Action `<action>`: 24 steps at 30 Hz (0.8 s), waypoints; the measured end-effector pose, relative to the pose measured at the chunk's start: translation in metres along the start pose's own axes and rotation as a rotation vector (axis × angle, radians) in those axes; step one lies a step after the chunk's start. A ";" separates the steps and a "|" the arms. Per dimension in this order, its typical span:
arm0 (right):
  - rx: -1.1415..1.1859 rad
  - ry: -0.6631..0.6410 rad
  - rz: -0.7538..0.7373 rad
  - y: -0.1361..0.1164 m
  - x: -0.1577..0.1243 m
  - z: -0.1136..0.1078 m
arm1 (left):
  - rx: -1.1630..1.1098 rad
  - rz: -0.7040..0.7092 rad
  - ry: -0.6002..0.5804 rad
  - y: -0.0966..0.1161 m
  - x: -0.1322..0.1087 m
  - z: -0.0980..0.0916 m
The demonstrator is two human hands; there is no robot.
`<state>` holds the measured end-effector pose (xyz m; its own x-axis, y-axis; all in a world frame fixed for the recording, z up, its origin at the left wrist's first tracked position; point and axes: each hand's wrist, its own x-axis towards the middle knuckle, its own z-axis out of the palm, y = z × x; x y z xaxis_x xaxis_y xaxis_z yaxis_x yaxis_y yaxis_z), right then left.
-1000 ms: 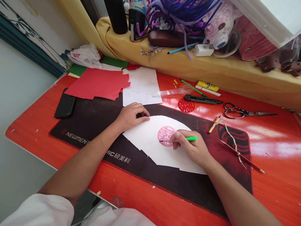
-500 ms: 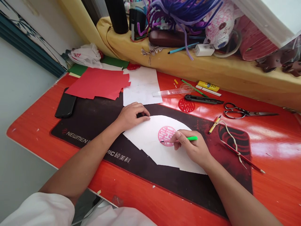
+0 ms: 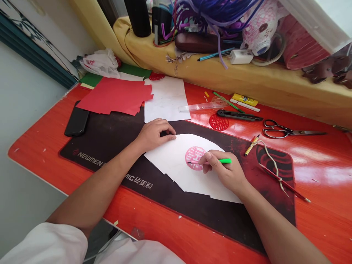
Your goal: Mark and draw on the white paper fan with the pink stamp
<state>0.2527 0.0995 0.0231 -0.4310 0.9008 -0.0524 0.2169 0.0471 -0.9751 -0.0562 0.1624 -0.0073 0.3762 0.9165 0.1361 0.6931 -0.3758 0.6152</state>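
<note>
A white fan-shaped paper (image 3: 176, 165) lies on the dark desk mat (image 3: 110, 139). A round pink papercut (image 3: 194, 157) sits on the paper. My right hand (image 3: 225, 174) is closed on a thin tool with a green handle (image 3: 223, 161); its tip rests on the papercut's left part. My left hand (image 3: 154, 134) presses its curled fingers on the paper's upper left edge and holds nothing.
Red paper sheets (image 3: 115, 96) and a white sheet (image 3: 166, 99) lie at the back. A black phone (image 3: 77, 121) is at left. A red papercut (image 3: 218, 122), clear ruler (image 3: 202, 107), utility knife (image 3: 238, 116), scissors (image 3: 286, 131) and pencils (image 3: 283, 182) lie at right. The yellow ledge (image 3: 247, 80) holds clutter.
The tool tip has shifted slightly over the pink papercut. My left hand has stayed in place on the paper.
</note>
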 end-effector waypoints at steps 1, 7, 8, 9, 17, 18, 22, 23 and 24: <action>-0.002 0.002 0.000 0.000 0.000 0.000 | 0.000 0.001 0.002 0.000 0.000 0.000; -0.006 0.009 0.009 0.001 0.000 0.000 | 0.004 -0.001 -0.002 0.001 0.000 0.000; -0.007 0.006 0.009 0.001 0.000 0.000 | 0.004 0.000 -0.003 0.001 0.000 0.000; -0.009 0.003 0.010 0.001 0.000 0.000 | 0.003 0.002 -0.001 0.001 0.000 0.000; -0.002 -0.001 0.010 0.002 0.001 0.001 | 0.008 -0.001 -0.001 0.000 0.000 0.000; -0.003 0.000 0.014 0.002 0.001 0.001 | 0.010 -0.005 -0.003 0.000 0.000 0.000; -0.006 0.003 0.017 0.002 0.001 0.001 | 0.008 -0.011 -0.005 0.000 0.000 0.000; -0.005 0.003 0.016 0.002 0.001 0.001 | 0.008 -0.010 -0.005 0.000 0.000 0.000; -0.005 0.003 0.017 0.002 0.001 0.001 | 0.009 -0.009 -0.004 0.000 0.000 0.000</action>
<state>0.2521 0.1001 0.0214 -0.4243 0.9030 -0.0681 0.2284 0.0340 -0.9730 -0.0561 0.1628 -0.0073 0.3727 0.9191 0.1276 0.7017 -0.3691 0.6094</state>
